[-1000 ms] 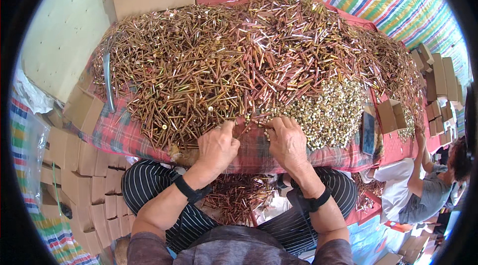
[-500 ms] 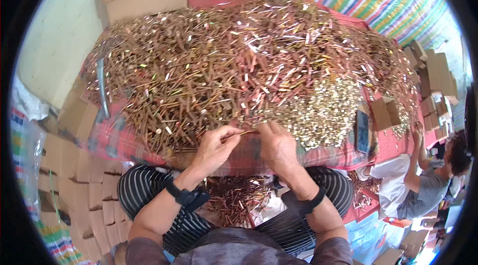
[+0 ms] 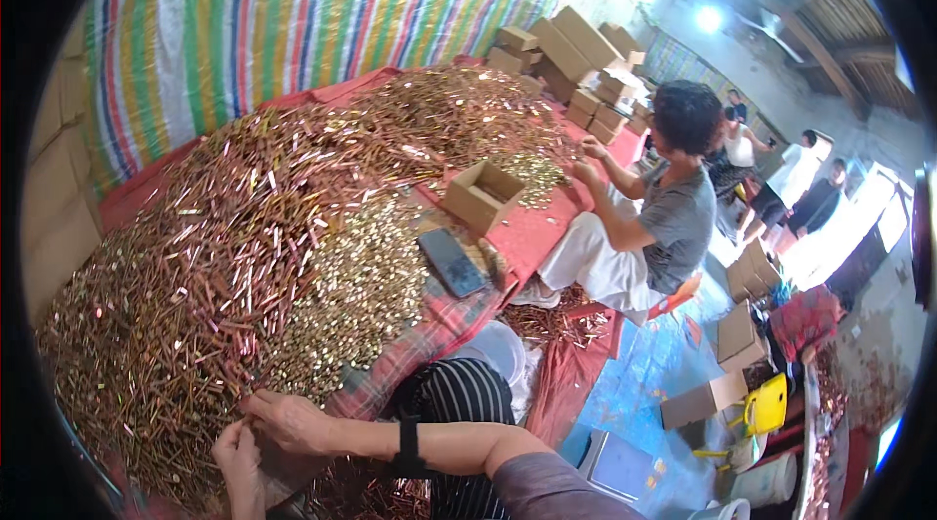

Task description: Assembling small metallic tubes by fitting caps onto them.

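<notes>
At the lower left, my right hand [image 3: 288, 419] is closed, its fingertips pinched together at the edge of a big heap of thin copper-coloured strips [image 3: 185, 266]. Just below it my left hand [image 3: 237, 458] is closed too, thumb and fingers drawn in. The two hands almost touch. Whatever sits between their fingertips is too small to make out. Beyond my right hand lies a mound of small shiny gold-coloured pieces [image 3: 356, 291], against the strips. A checked cloth [image 3: 405, 354] shows along the heap's near edge.
A dark phone-like slab [image 3: 452, 263] and an open cardboard box [image 3: 473, 209] lie past the gold pieces. A co-worker [image 3: 673, 212] in grey sits at the heap's far end. Stacked boxes [image 3: 576, 46] stand behind. Yellow chair [image 3: 764, 407] and blue floor sheet [image 3: 634, 398] are right.
The view has swung to the right, bringing the co-worker and the room beyond into sight. My hands now appear lower left, still close together. The thin strip seen at my left fingertips no longer shows clearly.
</notes>
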Motion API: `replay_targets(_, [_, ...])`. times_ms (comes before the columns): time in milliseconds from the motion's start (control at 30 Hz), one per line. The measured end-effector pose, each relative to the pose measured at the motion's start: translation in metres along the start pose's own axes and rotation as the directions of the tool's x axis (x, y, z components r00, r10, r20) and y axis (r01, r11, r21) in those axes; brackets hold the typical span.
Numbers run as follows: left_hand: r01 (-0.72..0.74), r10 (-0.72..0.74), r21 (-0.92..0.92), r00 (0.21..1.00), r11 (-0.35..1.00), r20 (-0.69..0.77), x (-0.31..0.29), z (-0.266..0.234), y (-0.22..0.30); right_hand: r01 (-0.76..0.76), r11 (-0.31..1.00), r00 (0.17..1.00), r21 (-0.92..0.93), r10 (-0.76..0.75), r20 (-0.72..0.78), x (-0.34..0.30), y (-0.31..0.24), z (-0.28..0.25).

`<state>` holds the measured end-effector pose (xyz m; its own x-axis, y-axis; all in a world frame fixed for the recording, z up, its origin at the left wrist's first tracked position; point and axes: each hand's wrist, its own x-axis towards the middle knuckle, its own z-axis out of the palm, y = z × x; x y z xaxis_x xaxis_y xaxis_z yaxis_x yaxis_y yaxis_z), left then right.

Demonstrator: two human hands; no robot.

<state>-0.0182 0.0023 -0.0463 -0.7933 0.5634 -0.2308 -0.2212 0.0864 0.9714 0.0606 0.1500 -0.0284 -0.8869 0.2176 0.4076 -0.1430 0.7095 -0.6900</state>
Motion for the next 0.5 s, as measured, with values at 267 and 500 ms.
replay_targets(267, [0.082,-0.094,-0.187,0.994,0.979,-0.058,0.007,-0.015,-0.008,0.159,0.8,0.983,-0.578,-0.18,0.021,0.007,0.039,0.028])
replay_targets(500, [0.054,-0.058,-0.083,0.997,0.995,-0.052,0.008,-0.007,-0.006,0.107,0.766,0.991,-0.634,-0.132,0.008,0.012,0.041,0.035])
